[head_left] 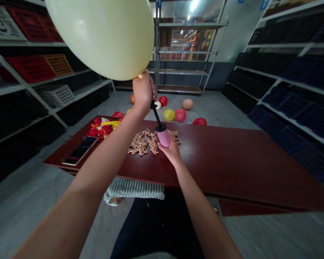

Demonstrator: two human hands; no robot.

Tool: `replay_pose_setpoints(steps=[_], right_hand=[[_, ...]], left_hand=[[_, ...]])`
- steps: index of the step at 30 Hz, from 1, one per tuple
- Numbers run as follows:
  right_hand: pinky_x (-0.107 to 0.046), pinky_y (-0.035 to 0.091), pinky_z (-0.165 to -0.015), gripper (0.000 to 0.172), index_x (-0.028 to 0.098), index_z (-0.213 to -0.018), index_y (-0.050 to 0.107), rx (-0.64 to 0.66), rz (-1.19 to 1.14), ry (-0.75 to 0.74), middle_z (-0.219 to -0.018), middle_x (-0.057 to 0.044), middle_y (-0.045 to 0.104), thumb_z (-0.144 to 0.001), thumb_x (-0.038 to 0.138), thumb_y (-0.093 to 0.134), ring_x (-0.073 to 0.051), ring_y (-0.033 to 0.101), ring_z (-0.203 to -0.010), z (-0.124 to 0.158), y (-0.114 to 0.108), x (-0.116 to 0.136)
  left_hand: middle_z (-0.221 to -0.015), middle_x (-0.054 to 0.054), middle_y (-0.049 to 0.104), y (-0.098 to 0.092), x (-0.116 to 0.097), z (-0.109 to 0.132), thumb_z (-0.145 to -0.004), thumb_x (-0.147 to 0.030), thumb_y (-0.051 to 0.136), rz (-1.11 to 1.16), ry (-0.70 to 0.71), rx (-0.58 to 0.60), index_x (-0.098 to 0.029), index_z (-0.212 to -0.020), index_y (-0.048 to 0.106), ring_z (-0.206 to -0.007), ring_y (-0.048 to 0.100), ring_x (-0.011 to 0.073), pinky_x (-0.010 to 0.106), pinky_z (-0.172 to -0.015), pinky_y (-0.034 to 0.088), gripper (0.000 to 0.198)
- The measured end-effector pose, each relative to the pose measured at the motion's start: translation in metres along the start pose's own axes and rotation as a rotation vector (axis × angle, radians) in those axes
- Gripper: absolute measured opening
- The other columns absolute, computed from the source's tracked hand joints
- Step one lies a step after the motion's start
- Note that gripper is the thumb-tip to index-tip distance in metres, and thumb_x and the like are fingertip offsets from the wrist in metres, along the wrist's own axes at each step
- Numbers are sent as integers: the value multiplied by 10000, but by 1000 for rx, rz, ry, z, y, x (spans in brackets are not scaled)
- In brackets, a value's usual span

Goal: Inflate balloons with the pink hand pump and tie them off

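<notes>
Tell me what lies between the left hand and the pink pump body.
In the head view, a thin black rod spans it, from the left hand at the yellow balloon to the pink pump body in the right hand.

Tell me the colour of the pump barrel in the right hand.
The pump barrel is pink; the head view shows it best.
</notes>
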State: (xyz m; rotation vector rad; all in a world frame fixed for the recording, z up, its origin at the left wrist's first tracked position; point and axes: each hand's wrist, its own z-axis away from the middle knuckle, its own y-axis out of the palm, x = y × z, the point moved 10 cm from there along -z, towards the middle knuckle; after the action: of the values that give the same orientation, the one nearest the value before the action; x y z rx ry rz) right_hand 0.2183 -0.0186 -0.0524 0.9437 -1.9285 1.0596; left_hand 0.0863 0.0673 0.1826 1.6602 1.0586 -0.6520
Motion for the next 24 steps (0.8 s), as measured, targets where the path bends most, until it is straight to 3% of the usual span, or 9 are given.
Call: replay_pose_setpoints(steps=[4, 7, 16, 24], right_hand=[[-373, 553, -821, 579, 238, -1231, 578, 7, -9, 41, -1089, -64, 723, -732, 489, 732, -262, 683, -1013, -2, 2, -7], [-385, 559, -827, 594, 250, -1245, 573, 2, 3, 75, -1088, -59, 724, -732, 506, 728, -265, 685, -1023, -2, 2, -10], [-395, 540, -839, 592, 240, -1225, 586, 18, 111, 22, -1082, -78, 722, -731, 534, 726, -285, 680, -1021, -2, -1, -2], [-353, 510, -725, 454, 236, -1114, 613, 100, 434, -31, -1004, -85, 731, -750, 484, 723, -291, 701, -895, 0, 7, 14]], left_hand=[[-370, -39, 264, -7, 54, 17, -1010, -286, 441, -51, -70, -17, -220, -559, 317, -284, 266, 81, 244, -317, 190, 472], [-347, -44, 262, -17, 81, 32, -990, -262, 445, -70, -122, -56, -219, -545, 315, -261, 281, 88, 231, -298, 201, 466], [-340, -42, 276, -38, 83, 37, -974, -211, 394, -19, -143, -112, -226, -512, 307, -239, 293, 100, 241, -293, 218, 470], [-371, -72, 244, -100, 87, 39, -940, -150, 367, 134, -210, -292, -217, -559, 277, -260, 261, 84, 219, -320, 227, 397]])
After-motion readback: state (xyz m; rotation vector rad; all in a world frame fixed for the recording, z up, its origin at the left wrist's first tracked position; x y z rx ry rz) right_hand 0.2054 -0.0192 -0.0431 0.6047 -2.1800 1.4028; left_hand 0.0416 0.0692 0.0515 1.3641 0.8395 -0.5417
